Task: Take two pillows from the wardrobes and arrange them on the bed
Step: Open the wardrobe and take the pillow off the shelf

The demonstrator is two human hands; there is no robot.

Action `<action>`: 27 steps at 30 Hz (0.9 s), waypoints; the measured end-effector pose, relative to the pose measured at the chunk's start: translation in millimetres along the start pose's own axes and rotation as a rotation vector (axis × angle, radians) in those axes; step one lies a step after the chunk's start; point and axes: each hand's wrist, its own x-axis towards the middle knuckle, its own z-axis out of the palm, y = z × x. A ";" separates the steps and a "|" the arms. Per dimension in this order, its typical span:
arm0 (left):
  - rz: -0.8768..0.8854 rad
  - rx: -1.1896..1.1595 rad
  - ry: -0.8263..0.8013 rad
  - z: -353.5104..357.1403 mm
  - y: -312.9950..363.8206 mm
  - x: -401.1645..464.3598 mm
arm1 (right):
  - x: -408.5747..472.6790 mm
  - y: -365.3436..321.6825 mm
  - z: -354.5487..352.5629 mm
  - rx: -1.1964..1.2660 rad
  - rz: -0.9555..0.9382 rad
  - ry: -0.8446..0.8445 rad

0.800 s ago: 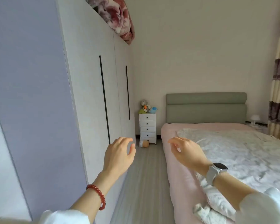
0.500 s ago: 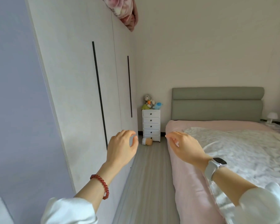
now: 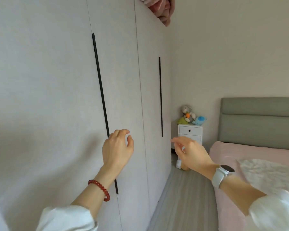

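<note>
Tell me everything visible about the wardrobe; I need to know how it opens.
The wardrobe is tall, with flat off-white matte doors, all shut. Two thin black vertical strips, the nearer handle and the farther handle, run down door edges. A pink blanket lies on top. The left hand hovers at the nearer strip; contact is unclear.
</note>
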 end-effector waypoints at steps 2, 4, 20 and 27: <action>-0.063 0.071 0.035 14.6 -16.5 26.9 | 42.7 10.9 25.6 0.064 -0.048 0.025; -0.113 0.139 0.067 26.7 -36.4 50.3 | 82.7 16.6 54.7 0.111 -0.114 0.028; -0.172 0.767 0.610 141.3 -138.1 136.2 | 300.9 -5.5 255.9 0.038 -0.786 -0.061; -0.243 0.835 0.656 149.4 -131.6 140.8 | 319.2 7.3 298.4 -0.006 -0.900 0.176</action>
